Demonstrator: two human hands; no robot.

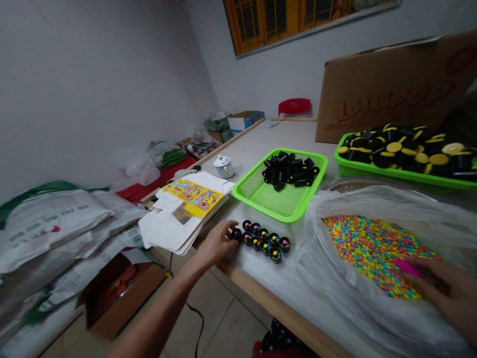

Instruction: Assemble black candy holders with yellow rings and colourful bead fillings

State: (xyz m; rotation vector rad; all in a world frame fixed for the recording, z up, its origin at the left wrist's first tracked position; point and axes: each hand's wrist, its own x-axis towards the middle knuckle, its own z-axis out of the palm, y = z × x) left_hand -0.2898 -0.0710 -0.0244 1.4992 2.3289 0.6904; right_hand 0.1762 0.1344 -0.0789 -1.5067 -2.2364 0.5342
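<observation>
My left hand (222,239) is at the near table edge, its fingers curled against a small round black cup (236,234) at the left end of a cluster. Beside it stand several more black cups (265,246), upright in short rows, with coloured candies inside. On the right, my right hand (443,286) grips a pink scoop (407,267) over a heap of small multicoloured candies (372,248). A clear plastic bag (311,243) lines the round metal basin (376,183) around them. The scoop's far end and part of the right hand are hidden or out of frame.
A green basket (242,190) of black cups stands behind the rows. Another green basket (345,170) holds black-and-yellow containers before a cardboard box (328,114). White and yellow printed cards (197,196) and a lidded white pot (223,168) lie left. Sacks (55,223) fill the floor's left.
</observation>
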